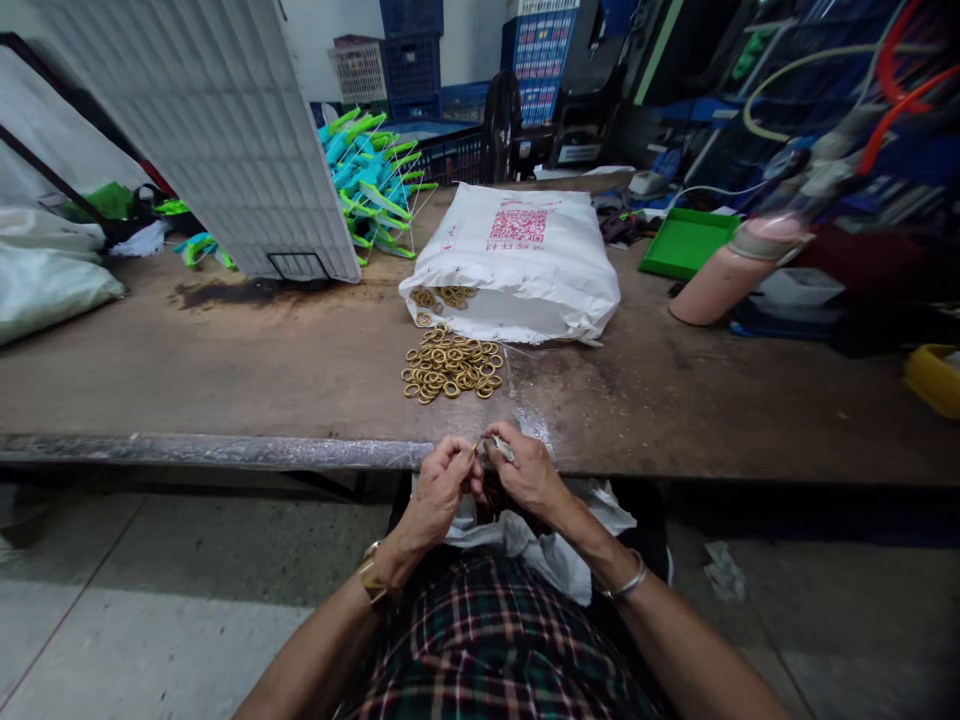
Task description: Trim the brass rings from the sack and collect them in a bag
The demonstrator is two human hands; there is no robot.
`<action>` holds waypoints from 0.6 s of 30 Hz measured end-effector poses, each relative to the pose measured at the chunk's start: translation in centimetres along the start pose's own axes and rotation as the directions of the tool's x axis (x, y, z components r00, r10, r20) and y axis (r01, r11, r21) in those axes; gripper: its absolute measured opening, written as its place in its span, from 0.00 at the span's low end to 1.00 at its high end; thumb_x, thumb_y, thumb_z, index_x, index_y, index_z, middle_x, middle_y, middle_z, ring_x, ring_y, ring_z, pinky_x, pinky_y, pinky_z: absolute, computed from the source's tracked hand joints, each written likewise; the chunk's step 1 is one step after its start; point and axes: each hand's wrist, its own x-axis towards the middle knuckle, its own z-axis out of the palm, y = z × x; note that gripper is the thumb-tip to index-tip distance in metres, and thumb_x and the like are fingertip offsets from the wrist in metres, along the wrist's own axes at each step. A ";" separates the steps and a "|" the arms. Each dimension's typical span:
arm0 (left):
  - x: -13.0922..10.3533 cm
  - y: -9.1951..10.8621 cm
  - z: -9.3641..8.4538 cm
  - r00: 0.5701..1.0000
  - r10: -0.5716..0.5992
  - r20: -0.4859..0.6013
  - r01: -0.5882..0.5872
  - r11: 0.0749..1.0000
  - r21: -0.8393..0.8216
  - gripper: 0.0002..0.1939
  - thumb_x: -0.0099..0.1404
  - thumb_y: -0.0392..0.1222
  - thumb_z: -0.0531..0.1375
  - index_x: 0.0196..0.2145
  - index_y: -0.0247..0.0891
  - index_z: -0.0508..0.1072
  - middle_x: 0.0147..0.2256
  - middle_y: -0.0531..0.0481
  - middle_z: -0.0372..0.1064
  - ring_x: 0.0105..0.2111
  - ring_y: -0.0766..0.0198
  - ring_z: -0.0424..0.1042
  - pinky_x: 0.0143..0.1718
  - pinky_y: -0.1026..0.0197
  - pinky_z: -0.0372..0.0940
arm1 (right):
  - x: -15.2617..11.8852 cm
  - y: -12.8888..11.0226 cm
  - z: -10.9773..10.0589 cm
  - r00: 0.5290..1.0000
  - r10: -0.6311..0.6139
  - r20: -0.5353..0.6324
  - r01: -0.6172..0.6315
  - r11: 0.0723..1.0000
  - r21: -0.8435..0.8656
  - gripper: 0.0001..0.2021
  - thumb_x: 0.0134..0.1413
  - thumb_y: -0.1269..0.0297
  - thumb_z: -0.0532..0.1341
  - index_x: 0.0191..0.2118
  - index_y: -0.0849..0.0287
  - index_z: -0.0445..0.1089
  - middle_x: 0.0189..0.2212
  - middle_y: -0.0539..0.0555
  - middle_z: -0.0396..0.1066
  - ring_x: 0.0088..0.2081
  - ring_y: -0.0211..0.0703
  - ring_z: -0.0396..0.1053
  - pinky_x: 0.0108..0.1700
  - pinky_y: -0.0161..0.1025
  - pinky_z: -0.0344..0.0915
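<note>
Both hands are close together at the table's front edge, above my lap. My left hand (448,485) pinches a small brass ring (475,447), seen nearly edge-on. My right hand (527,470) is closed around a small pale object (503,448) that is too small to name, its fingertips by the ring. Just beyond the hands lies a pile of brass rings (451,366) on the brown table (330,385). Behind the pile, a white sack (525,275) lies with its mouth open toward me and more rings inside it.
A white ribbed panel (217,140) stands at the left, beside turquoise and green plastic parts (371,185). To the right are a green tray (688,243) and a pink bottle (724,272). White cloth or plastic (525,548) lies across my lap.
</note>
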 end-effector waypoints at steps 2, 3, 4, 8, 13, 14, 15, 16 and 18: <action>0.0 -0.1 -0.1 1.000 0.011 -0.008 -0.011 1.000 0.005 0.16 0.56 0.52 0.59 0.28 0.36 0.62 0.23 0.57 0.61 0.19 0.73 0.60 0.23 0.66 0.61 | -0.3 -0.1 0.2 0.997 -0.030 0.065 0.035 0.997 -0.071 0.10 0.50 0.70 0.51 0.38 0.57 0.66 0.26 0.51 0.70 0.28 0.39 0.66 0.30 0.33 0.56; 0.1 -0.1 -0.1 1.000 0.016 -0.014 -0.016 1.000 0.007 0.15 0.57 0.52 0.59 0.29 0.36 0.62 0.23 0.57 0.61 0.19 0.73 0.60 0.23 0.66 0.61 | -0.4 -0.2 0.3 0.995 -0.041 0.088 0.051 0.993 -0.106 0.11 0.49 0.71 0.51 0.38 0.57 0.66 0.25 0.51 0.70 0.27 0.39 0.67 0.30 0.33 0.55; 0.1 -0.2 -0.1 1.000 0.021 -0.020 -0.021 1.000 0.009 0.15 0.57 0.51 0.59 0.29 0.36 0.62 0.23 0.57 0.61 0.19 0.73 0.60 0.23 0.66 0.61 | -0.5 -0.2 0.4 0.993 -0.050 0.103 0.064 0.989 -0.136 0.12 0.48 0.72 0.51 0.38 0.57 0.66 0.25 0.51 0.71 0.28 0.40 0.67 0.30 0.32 0.55; 0.1 -0.4 -0.2 0.998 0.038 -0.042 -0.035 0.998 0.061 0.15 0.57 0.52 0.58 0.29 0.37 0.61 0.22 0.57 0.61 0.18 0.73 0.61 0.23 0.66 0.61 | -0.5 -0.2 0.6 0.989 -0.060 0.134 0.088 0.973 -0.213 0.12 0.47 0.73 0.50 0.37 0.57 0.66 0.27 0.51 0.71 0.27 0.39 0.67 0.29 0.32 0.53; 0.2 -0.6 -0.5 0.995 0.081 -0.054 -0.070 0.982 0.177 0.16 0.57 0.53 0.58 0.29 0.37 0.61 0.21 0.57 0.61 0.18 0.72 0.62 0.23 0.66 0.61 | -0.6 -0.3 0.5 0.983 -0.032 0.178 0.081 0.958 -0.275 0.12 0.47 0.73 0.50 0.38 0.58 0.66 0.27 0.52 0.72 0.28 0.39 0.66 0.29 0.32 0.51; 0.1 -0.5 -0.6 0.995 0.090 -0.046 -0.080 0.979 0.185 0.16 0.58 0.53 0.58 0.28 0.37 0.61 0.21 0.57 0.61 0.18 0.72 0.62 0.23 0.66 0.61 | -0.6 -0.3 0.4 0.981 -0.019 0.193 0.076 0.953 -0.293 0.13 0.47 0.73 0.50 0.39 0.58 0.66 0.27 0.52 0.72 0.28 0.39 0.66 0.29 0.33 0.51; 0.0 -0.5 -0.6 0.994 0.100 -0.032 -0.093 0.979 0.182 0.16 0.58 0.53 0.57 0.28 0.37 0.61 0.20 0.57 0.60 0.19 0.72 0.62 0.24 0.66 0.61 | -0.5 -0.4 0.3 0.979 0.001 0.206 0.066 0.945 -0.320 0.13 0.47 0.73 0.50 0.39 0.58 0.65 0.27 0.53 0.72 0.28 0.39 0.66 0.29 0.33 0.50; -0.3 -0.3 -0.6 0.994 0.108 -0.011 -0.104 0.980 0.171 0.16 0.59 0.52 0.57 0.27 0.37 0.61 0.20 0.57 0.60 0.19 0.72 0.62 0.24 0.66 0.61 | -0.3 -0.5 0.2 0.977 0.032 0.213 0.047 0.933 -0.356 0.13 0.47 0.73 0.50 0.39 0.58 0.66 0.27 0.53 0.72 0.28 0.40 0.66 0.29 0.33 0.50; -0.9 -0.1 -0.4 0.993 0.096 0.069 -0.105 0.986 0.130 0.15 0.60 0.51 0.56 0.27 0.36 0.61 0.19 0.57 0.61 0.20 0.71 0.63 0.25 0.65 0.61 | 0.3 -0.5 -0.2 0.972 0.123 0.199 -0.022 0.894 -0.448 0.13 0.48 0.73 0.50 0.40 0.59 0.66 0.27 0.54 0.71 0.28 0.40 0.66 0.28 0.34 0.48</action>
